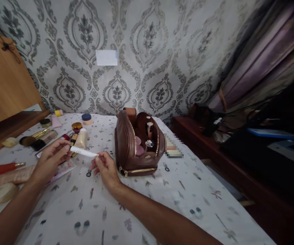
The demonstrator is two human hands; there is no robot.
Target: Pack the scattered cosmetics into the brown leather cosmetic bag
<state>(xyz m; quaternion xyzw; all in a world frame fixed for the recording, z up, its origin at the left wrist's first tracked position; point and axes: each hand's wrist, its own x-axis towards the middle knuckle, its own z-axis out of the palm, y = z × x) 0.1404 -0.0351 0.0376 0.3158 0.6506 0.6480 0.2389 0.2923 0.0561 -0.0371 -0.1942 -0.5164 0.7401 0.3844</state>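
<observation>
A slim white tube [83, 151] is held level between my two hands. My left hand [52, 157] pinches its left end, and the fingertips of my right hand [106, 168] grip its right end. Just right of my right hand stands a brown bag [126, 149], unzipped at the top, with pink items [139, 147] and silver-topped items [149, 143] inside. Behind the white tube lies a cream-coloured tube [82, 138]. Under and beside my left hand is a pinkish tube [64, 170], partly hidden.
Jars, brushes and tubes are spread at the left, with a red tube [0, 170] and a blue-lidded jar [86, 119] among them. A wooden cabinet [9, 81] stands at the far left. Right of the patterned cloth [136, 204] runs a dark red wooden ledge [213, 163].
</observation>
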